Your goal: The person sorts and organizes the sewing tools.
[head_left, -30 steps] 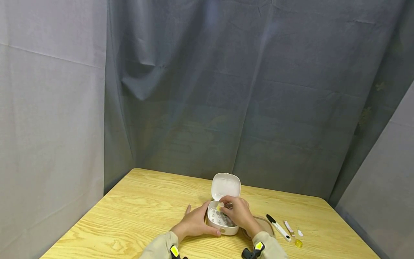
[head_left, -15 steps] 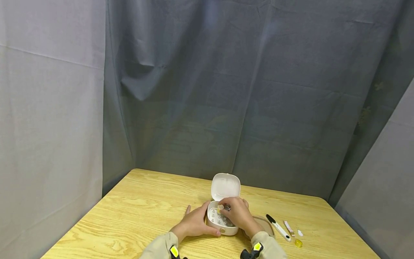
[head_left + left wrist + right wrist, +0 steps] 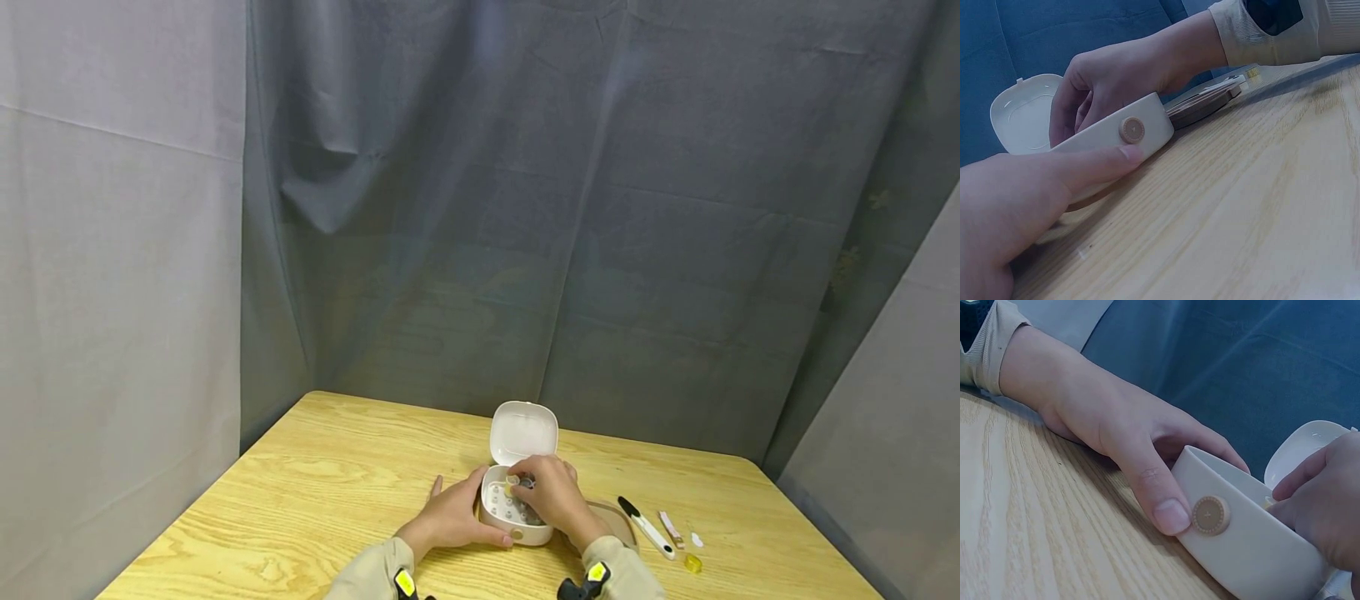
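A small white box (image 3: 517,533) stands on the table with its hinged lid (image 3: 523,432) tipped back. In the head view its floor shows rows of small pegs, and a round brown button (image 3: 1210,515) sits on its front. My left hand (image 3: 450,512) grips the box from the left side, its thumb along the front wall by the button. My right hand (image 3: 553,492) reaches in from above and pinches a small yellow thread spool (image 3: 512,483) near the back left corner. Something dark and clear under the right fingers is partly hidden.
Right of the box, partly behind my right wrist, lies a flat brown oval piece (image 3: 615,521). Farther right are a black-and-white slim tool (image 3: 647,527), a pink-and-white strip (image 3: 671,530), a small white piece (image 3: 697,540) and a yellow round item (image 3: 692,564).
My right hand has moved down slightly with the yellow spool, which is now a little lower in the box. The left hand stays in place on the box.
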Demonstrator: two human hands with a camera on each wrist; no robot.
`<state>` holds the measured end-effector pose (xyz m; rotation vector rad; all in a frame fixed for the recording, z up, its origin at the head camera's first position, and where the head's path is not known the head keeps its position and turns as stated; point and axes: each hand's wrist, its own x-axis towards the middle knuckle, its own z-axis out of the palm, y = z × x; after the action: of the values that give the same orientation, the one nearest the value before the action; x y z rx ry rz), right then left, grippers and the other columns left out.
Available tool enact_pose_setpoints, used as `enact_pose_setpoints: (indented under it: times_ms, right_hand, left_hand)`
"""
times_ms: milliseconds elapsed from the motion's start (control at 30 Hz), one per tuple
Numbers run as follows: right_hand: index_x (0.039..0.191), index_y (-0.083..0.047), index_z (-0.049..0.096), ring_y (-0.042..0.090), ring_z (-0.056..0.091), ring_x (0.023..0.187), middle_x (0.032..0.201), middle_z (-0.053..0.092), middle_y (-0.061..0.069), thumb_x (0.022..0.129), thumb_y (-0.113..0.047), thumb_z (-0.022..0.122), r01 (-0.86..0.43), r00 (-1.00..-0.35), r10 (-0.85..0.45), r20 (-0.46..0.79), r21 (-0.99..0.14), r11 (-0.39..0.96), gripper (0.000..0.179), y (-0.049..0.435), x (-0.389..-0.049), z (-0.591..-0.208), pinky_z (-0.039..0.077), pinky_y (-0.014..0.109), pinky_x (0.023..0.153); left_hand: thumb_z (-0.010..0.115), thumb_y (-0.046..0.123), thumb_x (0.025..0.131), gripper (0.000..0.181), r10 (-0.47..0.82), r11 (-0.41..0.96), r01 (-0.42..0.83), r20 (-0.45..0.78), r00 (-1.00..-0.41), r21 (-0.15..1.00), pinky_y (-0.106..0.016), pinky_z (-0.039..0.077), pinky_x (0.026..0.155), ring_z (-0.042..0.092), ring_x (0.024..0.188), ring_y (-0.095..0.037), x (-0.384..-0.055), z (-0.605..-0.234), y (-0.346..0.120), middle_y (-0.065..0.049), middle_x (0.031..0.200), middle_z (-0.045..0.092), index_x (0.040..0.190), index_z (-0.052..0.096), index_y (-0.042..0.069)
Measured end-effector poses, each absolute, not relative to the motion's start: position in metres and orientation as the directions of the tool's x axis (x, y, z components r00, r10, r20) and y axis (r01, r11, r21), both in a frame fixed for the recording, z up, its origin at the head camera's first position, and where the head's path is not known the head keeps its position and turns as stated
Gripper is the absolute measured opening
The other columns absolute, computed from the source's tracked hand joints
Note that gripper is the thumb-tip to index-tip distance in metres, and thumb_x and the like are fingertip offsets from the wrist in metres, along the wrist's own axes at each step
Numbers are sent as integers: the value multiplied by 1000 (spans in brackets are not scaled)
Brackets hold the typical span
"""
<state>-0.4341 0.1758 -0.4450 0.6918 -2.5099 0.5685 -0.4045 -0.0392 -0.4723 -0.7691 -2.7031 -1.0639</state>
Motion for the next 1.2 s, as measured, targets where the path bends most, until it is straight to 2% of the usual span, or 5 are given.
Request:
enact_pose_setpoints:
  times_ms: [367,667,1000,1200]
  right_hand:
    - [93,-18,82,20,65,95,92,75,-9,78,-15,91,-563,-744,-364,561,-232,793,18,174,-431,-444,38,76,92]
    - [90,-21,81,20,64,96,88,73,-12,77,-19,91,-514,-767,-336,547,-209,832,16,172,-432,-443,32,82,97]
    - [90,-19,81,22,62,96,90,74,-8,76,-17,92,-526,-755,-347,557,-197,828,18,172,-430,-443,35,79,95]
    - [89,-19,81,22,62,97,90,74,-8,76,-16,92,-534,-754,-354,554,-202,821,18,173,-431,-444,36,77,95]
  left_hand:
    - [87,69,68,120,408,626,509,307,-860,591,-75,7,114,51,137,-27,-403,-472,-39,-7,150,55,159,37,9]
    - [86,69,70,118,418,621,523,318,-851,584,-77,8,112,51,137,-28,-407,-475,-39,-10,150,56,158,37,8]
    - [85,71,69,120,414,626,516,312,-855,585,-76,9,113,51,137,-28,-406,-475,-39,-10,150,55,159,37,7]
    - [84,73,69,120,407,636,503,300,-863,585,-74,8,114,50,138,-25,-407,-475,-39,-6,151,54,159,37,10]
